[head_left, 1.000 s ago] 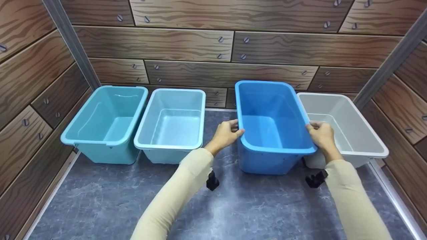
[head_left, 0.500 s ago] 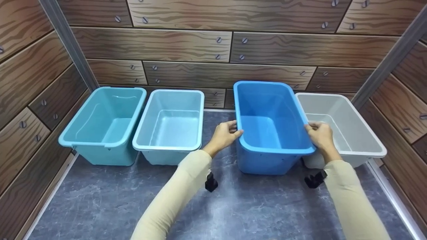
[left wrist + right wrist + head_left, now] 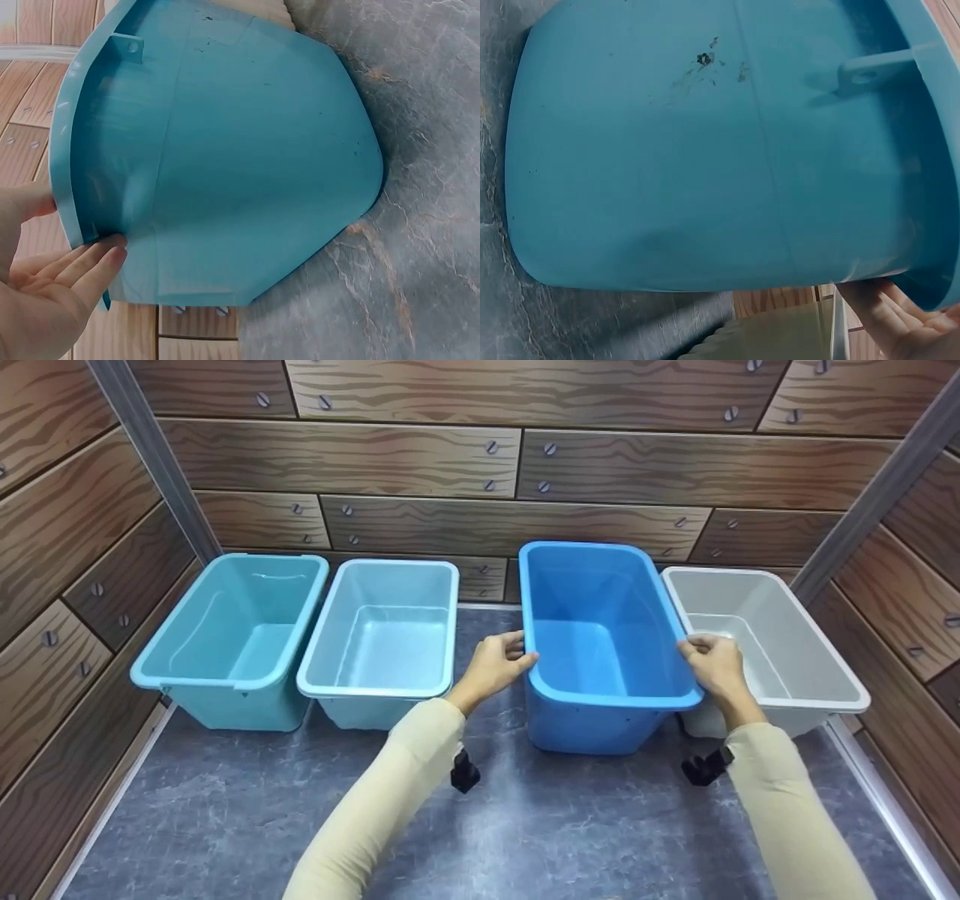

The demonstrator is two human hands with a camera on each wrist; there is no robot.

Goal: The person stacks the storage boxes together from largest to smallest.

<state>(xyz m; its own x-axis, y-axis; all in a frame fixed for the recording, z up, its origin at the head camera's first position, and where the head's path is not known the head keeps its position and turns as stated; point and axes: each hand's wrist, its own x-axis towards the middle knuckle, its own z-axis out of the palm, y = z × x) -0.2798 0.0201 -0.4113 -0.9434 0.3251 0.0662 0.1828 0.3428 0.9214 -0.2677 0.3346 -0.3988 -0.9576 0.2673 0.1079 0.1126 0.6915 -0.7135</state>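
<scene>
A deep blue plastic bin (image 3: 592, 727) stands between a pale blue bin and a grey one in the head view. My left hand (image 3: 504, 658) grips its left rim, thumb over the edge. My right hand (image 3: 701, 656) grips its right rim. In the left wrist view the bin's outer wall (image 3: 247, 165) fills the frame, and my left hand (image 3: 52, 285) has its fingers under the rim. In the right wrist view the bin's other wall (image 3: 705, 150) shows, with my right hand (image 3: 900, 319) below the rim. The bin is empty inside.
A teal bin (image 3: 225, 684) and a pale blue bin (image 3: 375, 691) stand side by side at the left. A grey bin (image 3: 817, 705) sits at the right, close to the blue one. Wood-pattern walls enclose three sides. The floor (image 3: 225, 825) is grey marble-pattern.
The blue bin has shifted a little to the left with both hands on its rims. The other bins have not moved.
</scene>
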